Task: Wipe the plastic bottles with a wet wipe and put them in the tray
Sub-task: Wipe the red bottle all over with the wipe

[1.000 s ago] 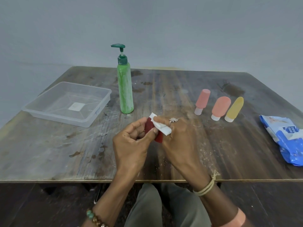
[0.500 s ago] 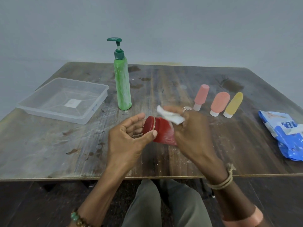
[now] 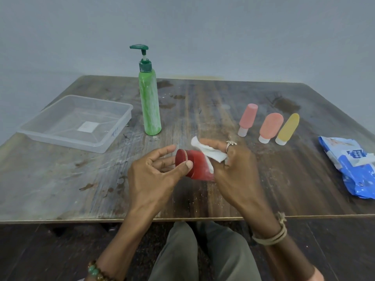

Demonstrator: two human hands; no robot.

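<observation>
Left hand: the left hand (image 3: 154, 175) is pinching the cap end of the red bottle (image 3: 197, 167), thumb in front and fingertips behind, the fingers only lightly bent.
Right hand: the right hand (image 3: 237, 175) is gripping a folded wet wipe (image 3: 211, 152) in curled fingers and pressing it against the bottle's body.
Red bottle: it is being held on its side between both hands, cap pointing left, above the near part of the table (image 3: 60, 189).
Tray: the clear tray (image 3: 67, 141) is sitting at the table's far left, well apart from the hands.
Green pump bottle (image 3: 151, 106): it is standing upright just right of the tray.
Small bottles: the pink bottle (image 3: 248, 118), salmon bottle (image 3: 271, 126) and yellow bottle (image 3: 288, 128) are lying in a row on the right, caps toward the person.
Wipes pack (image 3: 353, 169): it is lying at the right edge.
</observation>
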